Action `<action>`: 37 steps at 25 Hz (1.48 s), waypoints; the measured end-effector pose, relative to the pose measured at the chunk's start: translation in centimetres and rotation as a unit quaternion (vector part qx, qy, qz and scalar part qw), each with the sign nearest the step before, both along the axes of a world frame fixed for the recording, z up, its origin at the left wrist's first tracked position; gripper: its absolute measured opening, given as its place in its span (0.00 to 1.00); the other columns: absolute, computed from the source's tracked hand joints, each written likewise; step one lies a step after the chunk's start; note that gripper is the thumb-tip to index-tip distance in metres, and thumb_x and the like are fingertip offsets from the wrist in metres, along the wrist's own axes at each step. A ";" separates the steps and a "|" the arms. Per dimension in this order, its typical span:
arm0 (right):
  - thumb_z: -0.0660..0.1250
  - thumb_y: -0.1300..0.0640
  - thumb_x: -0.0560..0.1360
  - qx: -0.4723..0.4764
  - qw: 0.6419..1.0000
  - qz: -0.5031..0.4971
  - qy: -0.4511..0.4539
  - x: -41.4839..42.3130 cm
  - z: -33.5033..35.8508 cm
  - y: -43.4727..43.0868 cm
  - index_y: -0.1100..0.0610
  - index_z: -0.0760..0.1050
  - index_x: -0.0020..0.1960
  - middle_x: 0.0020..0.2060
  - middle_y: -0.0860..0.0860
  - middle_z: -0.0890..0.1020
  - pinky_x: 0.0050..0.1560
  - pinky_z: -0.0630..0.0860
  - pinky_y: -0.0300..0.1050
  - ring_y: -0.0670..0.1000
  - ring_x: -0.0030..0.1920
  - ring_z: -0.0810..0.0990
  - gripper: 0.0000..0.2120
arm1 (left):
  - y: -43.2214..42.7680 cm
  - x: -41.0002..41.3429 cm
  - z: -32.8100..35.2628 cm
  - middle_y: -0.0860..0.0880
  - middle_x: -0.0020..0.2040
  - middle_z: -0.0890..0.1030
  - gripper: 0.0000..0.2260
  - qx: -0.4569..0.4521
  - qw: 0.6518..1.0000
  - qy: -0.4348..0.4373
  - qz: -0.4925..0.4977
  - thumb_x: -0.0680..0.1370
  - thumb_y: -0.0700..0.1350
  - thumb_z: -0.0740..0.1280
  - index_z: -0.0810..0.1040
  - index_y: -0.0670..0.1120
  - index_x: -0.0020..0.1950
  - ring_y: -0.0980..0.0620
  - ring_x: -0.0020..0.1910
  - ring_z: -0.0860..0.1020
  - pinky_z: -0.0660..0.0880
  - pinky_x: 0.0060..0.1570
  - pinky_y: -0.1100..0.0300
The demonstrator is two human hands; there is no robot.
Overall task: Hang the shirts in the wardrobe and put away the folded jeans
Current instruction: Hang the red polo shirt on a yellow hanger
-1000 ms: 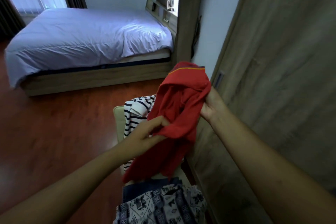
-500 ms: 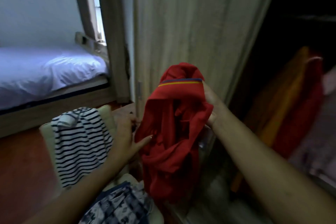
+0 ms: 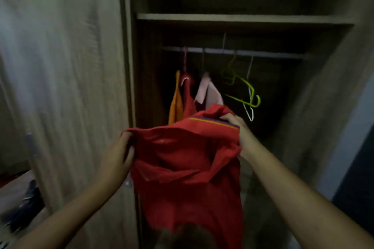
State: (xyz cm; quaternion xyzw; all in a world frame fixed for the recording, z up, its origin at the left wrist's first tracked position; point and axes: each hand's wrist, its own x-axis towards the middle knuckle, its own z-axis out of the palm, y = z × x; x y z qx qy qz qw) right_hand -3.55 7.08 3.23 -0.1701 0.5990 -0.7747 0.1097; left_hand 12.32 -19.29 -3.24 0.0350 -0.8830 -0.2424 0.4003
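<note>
I hold a red shirt (image 3: 188, 159) with a striped collar edge spread in front of the open wardrobe. My left hand (image 3: 119, 155) grips its left edge and my right hand (image 3: 235, 127) grips the collar side. Behind it a rail (image 3: 263, 53) carries an orange garment (image 3: 175, 105), a red one (image 3: 189, 97) and a pink one (image 3: 208, 93) on hangers. Empty green hangers (image 3: 245, 89) and a white hanger (image 3: 250, 111) hang to their right. No jeans are in view.
A wooden wardrobe door (image 3: 66, 79) stands at the left, close to my left arm. A shelf (image 3: 242, 18) runs above the rail. The wardrobe's right wall (image 3: 315, 107) is beside my right arm. Dark patterned cloth (image 3: 24, 206) lies at the lower left.
My view swung right from the bed and chair to the open wardrobe. My left hand took hold of the red shirt again, and both hands now spread it out higher.
</note>
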 end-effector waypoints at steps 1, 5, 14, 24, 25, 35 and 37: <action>0.62 0.63 0.74 0.015 0.999 -0.010 0.034 -0.2 0.2 0.8 0.55 0.77 0.41 0.28 0.48 0.80 0.31 0.72 0.35 0.44 0.29 0.77 0.07 | 1.1 -0.9 1.9 0.45 0.50 0.75 0.19 -0.004 1.000 0.014 -0.023 0.72 0.48 0.58 0.74 0.37 0.55 0.49 0.48 0.75 0.68 0.46 0.62; 0.61 0.66 0.76 0.112 0.978 -0.109 0.140 -3.6 2.2 1.9 0.55 0.76 0.40 0.35 0.52 0.79 0.36 0.75 0.35 0.44 0.34 0.78 0.11 | 4.4 -4.6 7.3 0.48 0.49 0.74 0.14 -0.045 0.993 0.031 -0.101 0.69 0.42 0.62 0.73 0.41 0.54 0.55 0.48 0.72 0.64 0.48 0.76; 0.64 0.66 0.74 0.453 0.739 -0.318 0.384 -12.4 7.1 2.8 0.63 0.76 0.60 0.60 0.59 0.76 0.58 0.72 0.49 0.58 0.59 0.76 0.14 | 5.5 -9.1 12.1 0.48 0.56 0.78 0.15 -0.122 0.980 -0.047 -0.148 0.73 0.33 0.65 0.79 0.43 0.59 0.53 0.56 0.77 0.72 0.59 0.64; 0.66 0.63 0.73 0.560 0.667 -0.359 0.337 -18.3 6.3 1.2 0.60 0.68 0.65 0.59 0.62 0.74 0.60 0.71 0.56 0.63 0.59 0.74 0.21 | 2.2 -11.4 12.8 0.47 0.54 0.79 0.15 -0.049 0.986 -0.084 -0.134 0.72 0.33 0.65 0.80 0.45 0.55 0.51 0.53 0.78 0.76 0.55 0.55; 0.66 0.62 0.74 0.564 0.676 -0.358 0.312 -18.7 6.5 1.2 0.59 0.66 0.67 0.57 0.61 0.75 0.59 0.71 0.56 0.63 0.59 0.75 0.23 | 2.1 -11.6 12.8 0.48 0.55 0.79 0.15 -0.048 0.986 -0.089 -0.132 0.72 0.33 0.65 0.80 0.45 0.55 0.52 0.53 0.78 0.76 0.55 0.55; 0.61 0.63 0.78 0.222 0.844 -0.363 0.325 -16.5 4.5 -1.3 0.64 0.76 0.50 0.34 0.56 0.78 0.30 0.63 0.38 0.51 0.33 0.73 0.06 | 2.6 -13.7 13.5 0.46 0.56 0.78 0.17 -0.086 0.981 -0.125 -0.118 0.71 0.34 0.65 0.78 0.43 0.59 0.50 0.55 0.77 0.74 0.58 0.54; 0.64 0.65 0.75 0.188 0.842 -0.368 0.347 -15.4 0.8 -0.8 0.63 0.73 0.45 0.27 0.52 0.74 0.27 0.61 0.38 0.51 0.27 0.70 0.01 | 3.2 -14.0 13.8 0.45 0.55 0.78 0.17 -0.091 0.980 -0.134 -0.118 0.71 0.33 0.65 0.78 0.42 0.59 0.49 0.53 0.78 0.74 0.53 0.62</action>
